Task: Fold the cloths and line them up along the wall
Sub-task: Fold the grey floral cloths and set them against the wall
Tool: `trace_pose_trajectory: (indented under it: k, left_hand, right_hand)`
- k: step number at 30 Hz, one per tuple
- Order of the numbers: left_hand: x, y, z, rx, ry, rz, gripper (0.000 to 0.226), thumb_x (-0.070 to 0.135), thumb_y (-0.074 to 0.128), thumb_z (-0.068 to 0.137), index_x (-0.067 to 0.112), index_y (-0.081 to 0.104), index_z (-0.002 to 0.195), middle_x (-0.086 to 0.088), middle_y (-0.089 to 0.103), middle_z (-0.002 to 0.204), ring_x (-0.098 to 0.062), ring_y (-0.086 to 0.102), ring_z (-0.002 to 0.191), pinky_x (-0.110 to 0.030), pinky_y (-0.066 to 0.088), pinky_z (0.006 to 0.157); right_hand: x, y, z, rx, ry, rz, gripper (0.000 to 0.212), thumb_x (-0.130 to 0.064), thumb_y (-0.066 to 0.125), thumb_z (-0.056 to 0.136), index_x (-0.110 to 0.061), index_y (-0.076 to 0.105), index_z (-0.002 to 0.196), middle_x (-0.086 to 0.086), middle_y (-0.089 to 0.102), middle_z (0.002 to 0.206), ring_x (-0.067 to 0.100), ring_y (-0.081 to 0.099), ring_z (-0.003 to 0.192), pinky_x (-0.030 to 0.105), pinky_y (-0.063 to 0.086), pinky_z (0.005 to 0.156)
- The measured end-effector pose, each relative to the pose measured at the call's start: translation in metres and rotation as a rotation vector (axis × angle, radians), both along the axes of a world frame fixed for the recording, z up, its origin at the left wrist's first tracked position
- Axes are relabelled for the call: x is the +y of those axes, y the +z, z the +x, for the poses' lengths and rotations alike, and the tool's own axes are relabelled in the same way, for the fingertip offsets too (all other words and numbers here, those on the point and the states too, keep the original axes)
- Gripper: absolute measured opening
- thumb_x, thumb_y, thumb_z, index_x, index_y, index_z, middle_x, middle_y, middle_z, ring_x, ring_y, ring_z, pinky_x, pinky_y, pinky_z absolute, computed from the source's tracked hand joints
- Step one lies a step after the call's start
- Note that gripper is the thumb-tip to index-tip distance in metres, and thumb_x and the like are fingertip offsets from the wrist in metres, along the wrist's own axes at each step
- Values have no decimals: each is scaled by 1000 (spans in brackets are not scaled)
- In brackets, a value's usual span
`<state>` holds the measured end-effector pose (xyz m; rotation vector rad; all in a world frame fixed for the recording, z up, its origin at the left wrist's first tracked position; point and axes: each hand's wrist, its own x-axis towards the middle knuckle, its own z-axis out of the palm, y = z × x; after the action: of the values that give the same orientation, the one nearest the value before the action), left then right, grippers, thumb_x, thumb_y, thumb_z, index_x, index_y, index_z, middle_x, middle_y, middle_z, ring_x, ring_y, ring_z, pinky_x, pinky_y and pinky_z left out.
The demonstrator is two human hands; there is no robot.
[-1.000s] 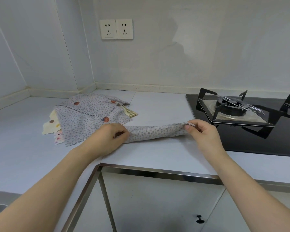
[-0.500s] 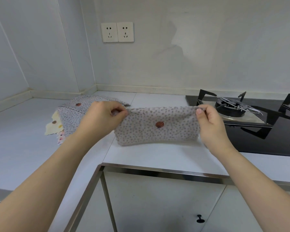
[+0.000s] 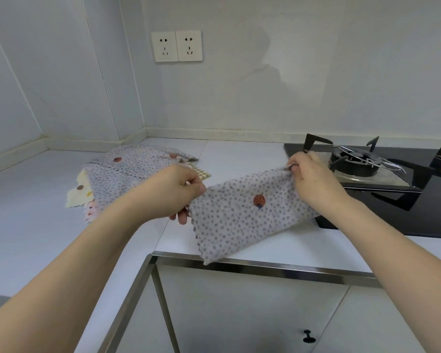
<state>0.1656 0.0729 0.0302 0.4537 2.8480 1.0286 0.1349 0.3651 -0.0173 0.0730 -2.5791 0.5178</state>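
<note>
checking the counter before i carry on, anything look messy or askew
The pile of cloths in the corner lies unfolded and askew, edges fanned out, not lined up along the wall. The dotted cloth held up by both hands hangs slanted.

I see the cloth (image 3: pixel 242 217) at the centre of the frame, held up between my left hand (image 3: pixel 175 193) at its left end and my right hand (image 3: pixel 313 182) at its upper right end, its lower corner hanging over the front edge of the counter (image 3: pixel 31 225). To the left of centre, a pile of cloths (image 3: pixel 127 174) lies on the counter near the corner of the walls. The stove (image 3: pixel 382 184) sits at the right, behind my right hand. Two sockets (image 3: pixel 176 46) are on the wall in the upper middle. Cabinet doors (image 3: pixel 252 314) fill the bottom, below the counter
</note>
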Motion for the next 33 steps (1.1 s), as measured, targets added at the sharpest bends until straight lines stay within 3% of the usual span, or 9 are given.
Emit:
trace_pose_trajectory:
  k: [4, 6, 9, 13, 16, 20, 22, 26, 33]
  left_hand:
    - [-2, -25, -15, 36, 92, -28, 21, 26, 50, 99, 11, 61, 89, 1, 60, 46, -6, 55, 39, -14, 41, 40]
    - [-3, -40, -19, 57, 104, -67, 21, 26, 51, 98, 11, 61, 86, 1, 61, 50, -8, 60, 44, -16, 43, 43]
    - [-4, -56, -27, 62, 99, -143, 21, 26, 51, 97, 11, 62, 88, -2, 63, 61, -22, 66, 65, -33, 53, 65]
    - [-9, -64, -37, 96, 144, -239, 22, 27, 50, 97, 11, 60, 86, -7, 66, 74, -24, 64, 73, -36, 51, 71]
    - [-5, -66, -36, 309, 202, -349, 18, 18, 41, 97, 11, 54, 87, -7, 59, 82, -27, 57, 78, -37, 46, 67]
    - [23, -62, -21, 568, 70, -117, 18, 10, 43, 95, 13, 57, 104, -1, 51, 102, -18, 47, 94, -29, 39, 78]
    - [37, -73, -10, 559, -26, -146, 17, 15, 44, 94, 13, 55, 107, -1, 49, 107, -20, 44, 99, -29, 37, 82]
    - [39, -103, -6, 433, -59, -481, 38, 48, 23, 91, 22, 43, 109, 3, 39, 113, -21, 39, 107, -31, 30, 87]
    - [23, -88, -12, 108, -136, -536, 59, 79, 40, 79, 36, 34, 120, 10, 29, 129, -14, 23, 126, -32, 18, 102]
  right_hand:
    - [-28, -5, -23, -83, -61, 230, 23, -12, 44, 96, -11, 53, 118, 11, 45, 118, 31, 54, 90, 40, 46, 71]
    - [-51, -11, -26, -41, -102, 316, 31, -17, 50, 94, -9, 50, 124, 13, 44, 123, 33, 50, 102, 41, 41, 78]
    - [-84, -27, -14, -43, -27, 283, 38, -25, 50, 93, -11, 48, 128, 11, 43, 124, 32, 45, 109, 41, 37, 88]
    - [-98, -49, -2, -398, 41, 215, 52, -48, 27, 98, -22, 36, 142, 6, 34, 144, 26, 30, 133, 43, 23, 109]
    - [-93, -49, 0, -494, 80, 197, 58, -52, 19, 98, -25, 21, 151, 2, 17, 157, 23, 13, 144, 46, 6, 116]
    - [-83, -45, -8, -536, 138, 150, 54, -47, 18, 101, -27, 19, 151, 1, 11, 161, 20, 9, 147, 44, 3, 119]
    - [-71, -49, -13, -518, 115, 125, 53, -45, 18, 102, -27, 20, 151, 1, 11, 161, 19, 8, 148, 44, 5, 120]
    - [-59, -58, -8, -515, 26, 210, 56, -49, 14, 100, -30, 10, 153, -3, 2, 162, 20, 1, 149, 51, -2, 118]
    - [-58, -54, -10, -580, 9, 224, 59, -58, 14, 96, -40, 5, 151, -7, -4, 162, 29, -8, 148, 59, -7, 115]
